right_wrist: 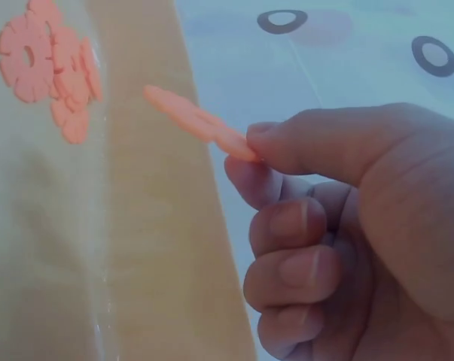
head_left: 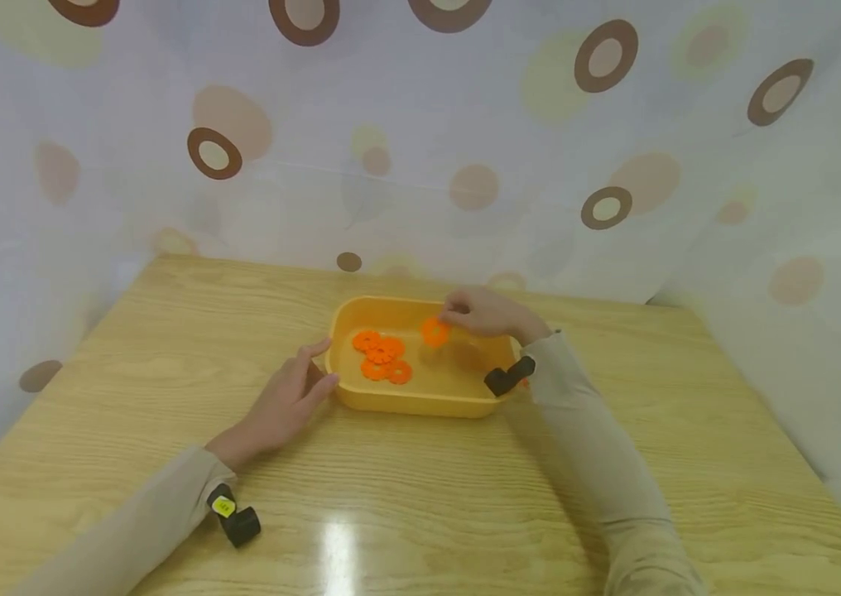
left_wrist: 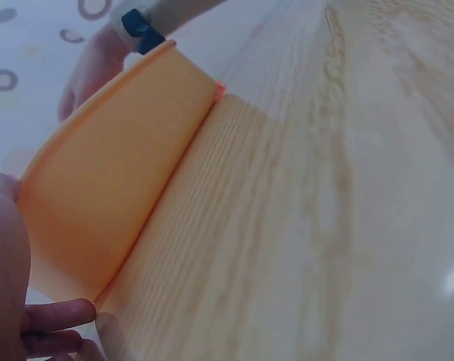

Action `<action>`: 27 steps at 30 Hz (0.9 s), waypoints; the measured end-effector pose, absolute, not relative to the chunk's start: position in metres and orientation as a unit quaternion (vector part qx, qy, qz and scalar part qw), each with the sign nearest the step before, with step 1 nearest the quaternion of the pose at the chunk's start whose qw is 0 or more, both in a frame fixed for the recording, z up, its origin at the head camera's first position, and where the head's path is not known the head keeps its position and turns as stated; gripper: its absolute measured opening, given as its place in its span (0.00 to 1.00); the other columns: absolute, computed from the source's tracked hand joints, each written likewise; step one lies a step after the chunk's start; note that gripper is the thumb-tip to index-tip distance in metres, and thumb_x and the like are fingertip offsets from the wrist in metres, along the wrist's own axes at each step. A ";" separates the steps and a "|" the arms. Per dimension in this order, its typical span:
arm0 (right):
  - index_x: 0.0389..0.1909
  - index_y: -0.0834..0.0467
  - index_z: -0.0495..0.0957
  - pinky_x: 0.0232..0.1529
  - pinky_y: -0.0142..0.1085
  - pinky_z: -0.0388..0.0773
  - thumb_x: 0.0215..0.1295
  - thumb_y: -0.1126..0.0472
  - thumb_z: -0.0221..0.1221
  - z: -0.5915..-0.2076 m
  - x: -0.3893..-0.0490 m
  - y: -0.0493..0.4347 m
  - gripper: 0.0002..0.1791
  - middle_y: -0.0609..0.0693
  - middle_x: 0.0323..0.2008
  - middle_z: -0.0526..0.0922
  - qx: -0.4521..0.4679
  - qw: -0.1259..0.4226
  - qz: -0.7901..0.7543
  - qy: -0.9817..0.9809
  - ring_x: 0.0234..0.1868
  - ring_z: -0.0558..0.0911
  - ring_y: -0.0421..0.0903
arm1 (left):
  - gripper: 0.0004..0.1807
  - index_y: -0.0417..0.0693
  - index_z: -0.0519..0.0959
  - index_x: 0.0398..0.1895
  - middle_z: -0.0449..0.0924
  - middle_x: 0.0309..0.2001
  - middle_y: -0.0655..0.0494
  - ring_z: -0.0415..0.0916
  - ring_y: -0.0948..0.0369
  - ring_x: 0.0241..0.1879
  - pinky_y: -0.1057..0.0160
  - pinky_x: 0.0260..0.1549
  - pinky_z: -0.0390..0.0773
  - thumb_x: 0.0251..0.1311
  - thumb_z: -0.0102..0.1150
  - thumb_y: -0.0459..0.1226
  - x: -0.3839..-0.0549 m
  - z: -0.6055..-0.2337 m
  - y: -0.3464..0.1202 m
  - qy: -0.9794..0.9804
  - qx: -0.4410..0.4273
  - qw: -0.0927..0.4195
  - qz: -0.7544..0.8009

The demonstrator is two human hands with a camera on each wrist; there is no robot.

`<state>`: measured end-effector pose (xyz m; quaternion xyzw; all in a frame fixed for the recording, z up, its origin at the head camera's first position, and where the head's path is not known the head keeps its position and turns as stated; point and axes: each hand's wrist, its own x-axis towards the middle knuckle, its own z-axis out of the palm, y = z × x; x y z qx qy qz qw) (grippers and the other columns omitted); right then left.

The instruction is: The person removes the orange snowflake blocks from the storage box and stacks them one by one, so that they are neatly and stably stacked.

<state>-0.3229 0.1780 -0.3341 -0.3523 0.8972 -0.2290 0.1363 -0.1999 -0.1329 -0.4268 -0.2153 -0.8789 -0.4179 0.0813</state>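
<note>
My right hand (head_left: 491,313) pinches an orange interlocking disc (head_left: 435,332) between thumb and fingertips, above the inside of the yellow plastic bin (head_left: 413,404). In the right wrist view the disc (right_wrist: 200,124) appears nearly edge-on, with the other fingers curled beneath it. Several similar orange notched discs (head_left: 382,354) lie overlapping on the left part of the bin's floor. My left hand (head_left: 282,406) rests against the bin's left end, fingers extended. The left wrist view has its fingers (left_wrist: 57,316) by the bin's lower corner.
The bin stands on a wood-grain table (head_left: 420,488). A patterned curtain (head_left: 420,182) borders the back and sides. A small orange piece (head_left: 525,383) shows beside the bin's right end, partly hidden by the right wrist's black camera (head_left: 508,377).
</note>
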 end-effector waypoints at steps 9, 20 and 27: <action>0.28 0.60 0.76 0.29 0.36 0.62 0.72 0.59 0.52 -0.332 -0.318 0.192 0.13 0.45 0.18 0.63 -0.352 0.130 -0.248 0.893 0.19 0.60 0.39 | 0.28 0.42 0.59 0.69 0.76 0.35 0.50 0.71 0.57 0.37 0.56 0.42 0.70 0.70 0.49 0.42 -0.199 -0.426 -0.133 -0.881 -0.212 0.077 -0.417; 0.31 0.60 0.77 0.33 0.36 0.64 0.73 0.60 0.51 -0.334 -0.307 0.206 0.12 0.50 0.24 0.71 -0.331 0.115 -0.273 0.896 0.25 0.65 0.43 | 0.28 0.42 0.58 0.69 0.75 0.35 0.51 0.70 0.58 0.37 0.56 0.42 0.70 0.71 0.48 0.43 -0.198 -0.425 -0.133 -0.883 -0.212 0.075 -0.411; 0.32 0.61 0.78 0.34 0.36 0.64 0.72 0.62 0.51 -0.334 -0.298 0.212 0.11 0.50 0.25 0.72 -0.326 0.103 -0.287 0.895 0.27 0.66 0.44 | 0.28 0.41 0.58 0.69 0.75 0.35 0.50 0.70 0.57 0.37 0.56 0.42 0.69 0.71 0.48 0.42 -0.198 -0.424 -0.133 -0.883 -0.209 0.069 -0.414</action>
